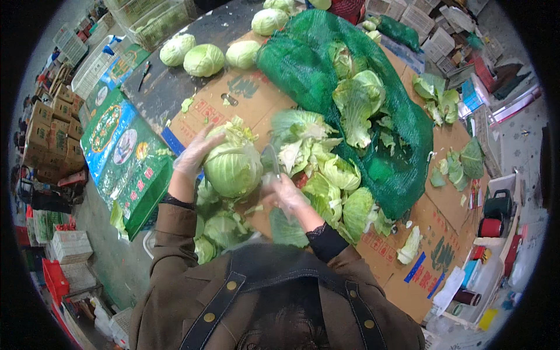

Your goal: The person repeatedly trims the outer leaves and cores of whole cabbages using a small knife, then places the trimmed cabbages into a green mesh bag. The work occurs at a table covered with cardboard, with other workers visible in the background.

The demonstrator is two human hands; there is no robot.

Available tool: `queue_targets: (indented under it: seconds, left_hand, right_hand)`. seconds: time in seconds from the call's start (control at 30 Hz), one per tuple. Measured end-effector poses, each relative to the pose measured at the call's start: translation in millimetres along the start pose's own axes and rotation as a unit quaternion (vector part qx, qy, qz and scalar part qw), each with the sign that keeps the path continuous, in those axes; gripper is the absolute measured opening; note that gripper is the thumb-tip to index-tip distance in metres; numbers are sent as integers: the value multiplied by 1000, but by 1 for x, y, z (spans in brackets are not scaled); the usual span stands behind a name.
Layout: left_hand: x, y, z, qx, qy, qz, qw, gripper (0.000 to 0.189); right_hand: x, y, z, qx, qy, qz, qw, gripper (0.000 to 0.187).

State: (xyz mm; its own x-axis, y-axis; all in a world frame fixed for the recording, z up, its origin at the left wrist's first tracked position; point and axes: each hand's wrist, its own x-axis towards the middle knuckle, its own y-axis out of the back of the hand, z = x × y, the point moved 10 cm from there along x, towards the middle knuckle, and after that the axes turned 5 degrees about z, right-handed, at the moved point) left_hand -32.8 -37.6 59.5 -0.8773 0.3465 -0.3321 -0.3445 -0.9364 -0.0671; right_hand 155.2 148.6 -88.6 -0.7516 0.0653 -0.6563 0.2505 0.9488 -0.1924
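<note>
My left hand (197,151), in a clear plastic glove, presses against the upper left side of a green cabbage (232,171). Close to that cabbage's lower right side is my right hand (284,192), gloved too, with a knife (272,158) whose curved blade points up and looks blurred. Cut outer cabbage leaves (302,153) are heaped to the right of the blade. Below the cabbage, near my body, several more cabbages (221,228) lie together, partly hidden by my arms. A green mesh sack (302,65) with cabbage and leaves in it spreads over the upper right of the table.
Flattened cardboard (258,98) covers much of the table. Cabbages (204,60) and a small dark tool (144,75) lie at the far side. A printed green bag (127,157) hangs at the left edge. Loose leaves (457,168) and a tray of supplies (474,280) are at the right.
</note>
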Motion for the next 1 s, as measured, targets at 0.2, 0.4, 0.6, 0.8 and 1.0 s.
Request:
queue_targets:
  seconds: [0.2,0.4,0.6,0.8,1.0]
  left_hand:
    - [-68,-3,-2,-2,-144,-29,989,91]
    - [-102,-37,-57,-184,-54,-13,981,89]
    - [-120,-60,-86,-207,-11,-78,975,77]
    - [-158,-37,-106,-228,42,-82,969,94]
    - [-175,-28,-134,-192,62,-105,974,103]
  right_hand:
    - [-41,-32,-3,101,-22,6,995,47]
    - [-80,40,-36,-51,142,135,979,38]
    - [-90,48,-34,-234,215,211,925,38]
    - [-85,45,-23,-148,253,209,933,37]
    - [-90,31,11,-20,144,128,981,50]
